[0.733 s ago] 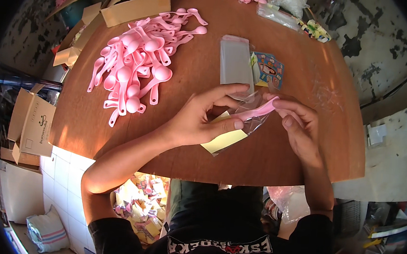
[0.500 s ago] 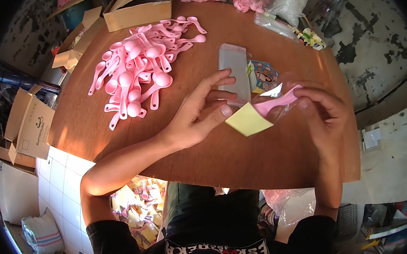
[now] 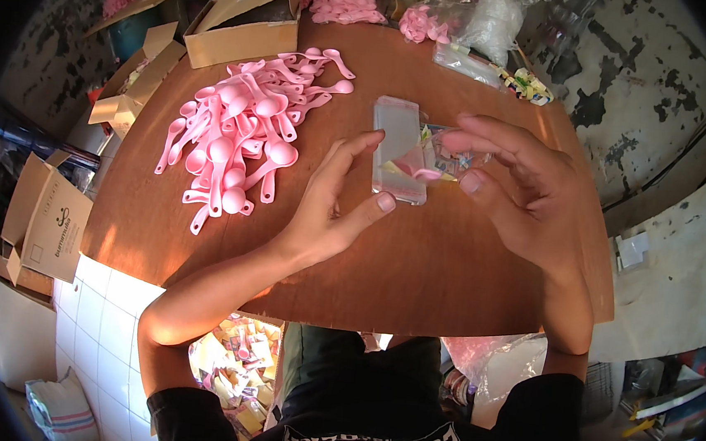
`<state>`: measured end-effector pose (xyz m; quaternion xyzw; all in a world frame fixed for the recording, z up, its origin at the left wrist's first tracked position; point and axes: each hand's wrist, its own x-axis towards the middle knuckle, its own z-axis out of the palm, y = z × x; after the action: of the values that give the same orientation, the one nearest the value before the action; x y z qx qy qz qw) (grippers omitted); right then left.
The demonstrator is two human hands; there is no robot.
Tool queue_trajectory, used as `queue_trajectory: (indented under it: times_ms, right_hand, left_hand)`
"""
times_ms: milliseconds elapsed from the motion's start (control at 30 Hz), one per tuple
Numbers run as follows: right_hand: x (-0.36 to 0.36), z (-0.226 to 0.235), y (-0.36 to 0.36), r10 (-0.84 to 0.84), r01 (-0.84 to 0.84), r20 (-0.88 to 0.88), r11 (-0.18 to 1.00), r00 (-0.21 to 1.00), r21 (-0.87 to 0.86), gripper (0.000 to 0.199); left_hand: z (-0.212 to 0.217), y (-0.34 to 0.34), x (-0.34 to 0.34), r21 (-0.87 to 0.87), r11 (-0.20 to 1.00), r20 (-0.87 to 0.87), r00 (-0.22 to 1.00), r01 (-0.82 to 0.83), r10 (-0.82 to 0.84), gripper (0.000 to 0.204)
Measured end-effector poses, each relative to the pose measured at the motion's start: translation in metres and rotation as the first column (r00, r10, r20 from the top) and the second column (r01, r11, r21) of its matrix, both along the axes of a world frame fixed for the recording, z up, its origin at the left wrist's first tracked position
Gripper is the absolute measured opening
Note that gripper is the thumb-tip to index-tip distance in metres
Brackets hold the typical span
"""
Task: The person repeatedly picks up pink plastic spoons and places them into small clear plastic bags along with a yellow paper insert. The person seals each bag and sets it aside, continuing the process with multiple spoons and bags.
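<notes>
My left hand is open, with thumb and fingertips beside the stack of clear plastic bags and nothing between them. To the right, my right hand is also open, its thumb and fingers apart. Between the hands, a pink measuring spoon shows blurred, with clear plastic and bits of yellow card around it, over the lower end of the bag stack. Printed colourful cards lie partly hidden behind it, near my right fingertips. A big heap of pink spoons rests on the table to the left.
Open cardboard boxes stand at the table's far left edge and beside it. Bags of pink spoons and clear plastic line the far edge. Below the table, a pile of yellow-carded packets sits by my left leg.
Both hands have let go of the bagged spoon with its yellow card. It has moved away from me onto the bag stack. My right hand has shifted left, its fingers spreading.
</notes>
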<state>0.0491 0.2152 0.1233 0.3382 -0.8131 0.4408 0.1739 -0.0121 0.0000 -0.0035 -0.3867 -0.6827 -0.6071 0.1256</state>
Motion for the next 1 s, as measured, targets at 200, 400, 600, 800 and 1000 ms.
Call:
queue_trajectory:
  times_ms: [200,400,600,800,1000]
  right_hand:
    - [0.001,-0.031,-0.004,0.085,0.036,0.439,0.965,0.895,-0.26,0.034]
    - [-0.007,-0.081,0.014,-0.067,0.144,0.357,0.971,0.932,-0.193,0.023]
    - [-0.008,-0.092,0.001,-0.248,0.263,-0.216,0.964,0.944,0.043,0.009]
    - [-0.007,-0.097,0.002,-0.318,0.413,-0.436,0.899,0.842,0.142,0.011]
    - [-0.003,-0.102,-0.005,-0.341,0.548,-0.615,0.817,0.711,0.181,0.012]
  left_hand:
    - [0.005,-0.006,0.005,0.349,0.821,0.374,0.736,0.452,-0.565,0.051]
    - [0.002,0.006,0.006,0.13,0.916,0.505,0.769,0.38,-0.391,0.034]
    - [-0.011,0.011,0.009,0.067,0.93,0.588,0.739,0.361,-0.329,0.033]
    - [-0.01,0.013,0.014,-0.016,0.924,0.452,0.827,0.383,-0.335,0.036]
    - [-0.019,0.014,0.016,-0.141,0.934,0.355,0.897,0.329,-0.262,0.041]
